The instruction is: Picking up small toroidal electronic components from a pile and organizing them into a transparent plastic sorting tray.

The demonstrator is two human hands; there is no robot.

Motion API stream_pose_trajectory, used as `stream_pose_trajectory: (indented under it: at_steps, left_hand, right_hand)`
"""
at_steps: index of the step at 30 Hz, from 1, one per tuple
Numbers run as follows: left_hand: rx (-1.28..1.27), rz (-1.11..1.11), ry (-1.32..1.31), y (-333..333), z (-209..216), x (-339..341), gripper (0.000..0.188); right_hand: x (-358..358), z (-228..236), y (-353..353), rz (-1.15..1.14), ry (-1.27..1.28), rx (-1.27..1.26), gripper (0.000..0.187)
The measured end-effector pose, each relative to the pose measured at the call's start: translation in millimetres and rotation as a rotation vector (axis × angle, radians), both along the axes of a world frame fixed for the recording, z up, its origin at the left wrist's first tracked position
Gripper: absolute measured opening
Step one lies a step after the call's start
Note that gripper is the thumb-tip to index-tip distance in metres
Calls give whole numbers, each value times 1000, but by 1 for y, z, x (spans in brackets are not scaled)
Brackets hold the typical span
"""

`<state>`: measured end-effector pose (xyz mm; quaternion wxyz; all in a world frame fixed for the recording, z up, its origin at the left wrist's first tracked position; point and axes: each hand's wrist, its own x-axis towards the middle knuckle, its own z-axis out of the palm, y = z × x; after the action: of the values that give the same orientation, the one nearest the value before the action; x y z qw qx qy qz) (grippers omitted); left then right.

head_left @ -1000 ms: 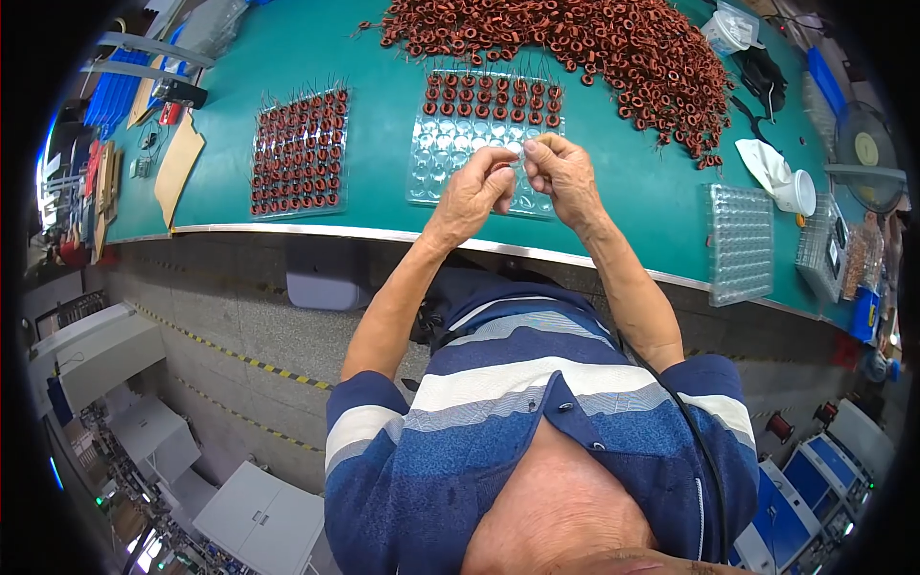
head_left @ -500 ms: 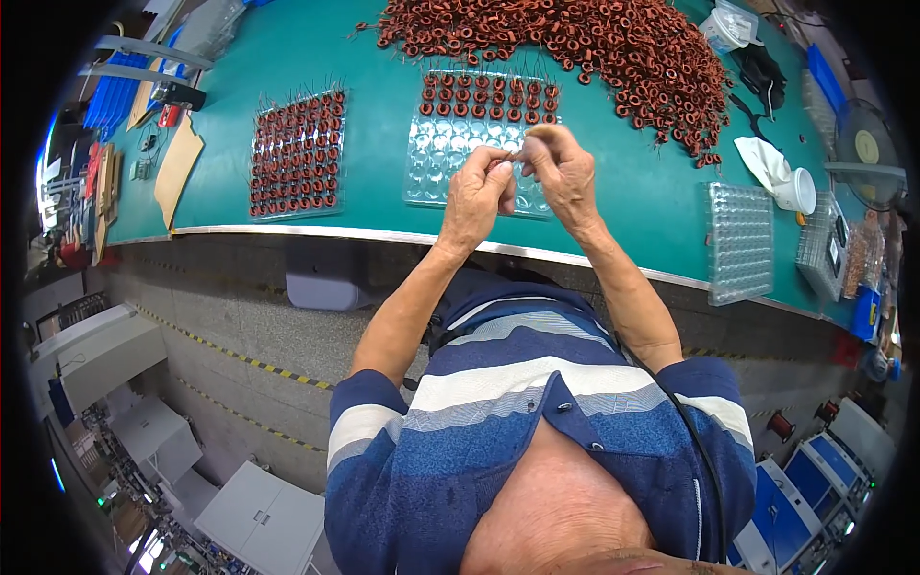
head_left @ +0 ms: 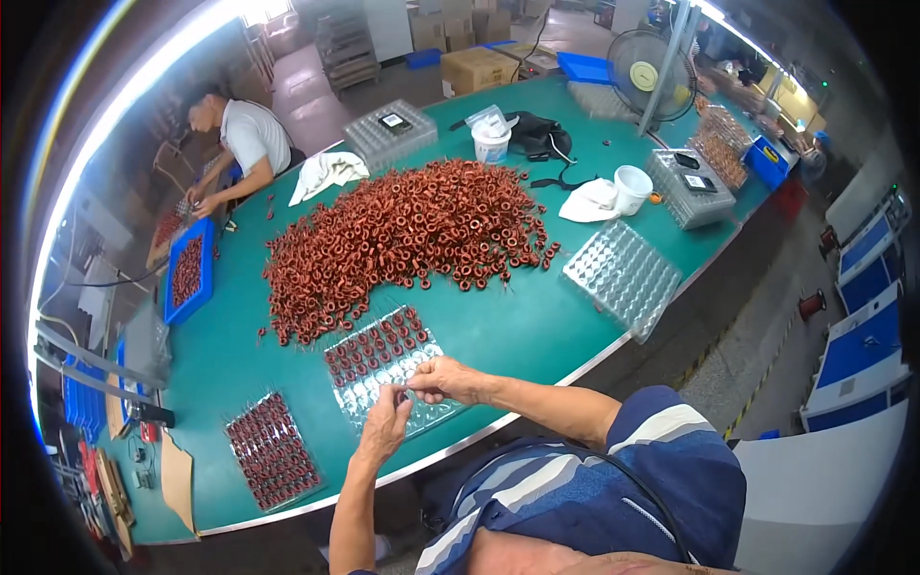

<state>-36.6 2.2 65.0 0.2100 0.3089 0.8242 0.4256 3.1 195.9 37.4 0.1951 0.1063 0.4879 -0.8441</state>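
Note:
My left hand (head_left: pixel 385 424) and my right hand (head_left: pixel 448 380) meet fingertip to fingertip, both pinched closed. Whatever sits between them is too small and covered to make out. Just beyond and below them lies a clear plastic tray (head_left: pixel 362 395), its far rows filled with red-brown wire-wound rings (head_left: pixel 376 345) and its near pockets showing bare. To the left, a second tray (head_left: pixel 273 450) is full of the same rings, thin wire ends sticking up. A large heap of loose rings (head_left: pixel 412 230) spreads over the green table (head_left: pixel 517 335) beyond.
Right of the heap are a clear pocketed tray (head_left: pixel 623 273), a white cup (head_left: pixel 632 189), a cloth (head_left: pixel 589 201) and stacked trays (head_left: pixel 690 187). A fan (head_left: pixel 652 72) stands behind. At far left another person (head_left: pixel 249 139) works near a blue bin of rings (head_left: pixel 189 268).
The view has swung up and to the right, bringing the whole heap, the other person and the room into sight. My hands stay pinched together over the partly filled tray.

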Motion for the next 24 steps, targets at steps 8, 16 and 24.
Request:
stream_pose_trajectory:
  at_steps: [8, 16, 24]
  left_hand:
    - [-73, 46, 96, -1, -7, 1, 29]
    - [802, 175, -420, 34, 25, 7, 18]
    - [783, 264, -525, 23, 5, 11, 28]
  right_hand:
    - [13, 9, -15, -240, 410, 788, 26]
    - [-8, 60, 5, -252, 321, 335, 19]
    - [-17, 36, -6, -139, 230, 125, 26]
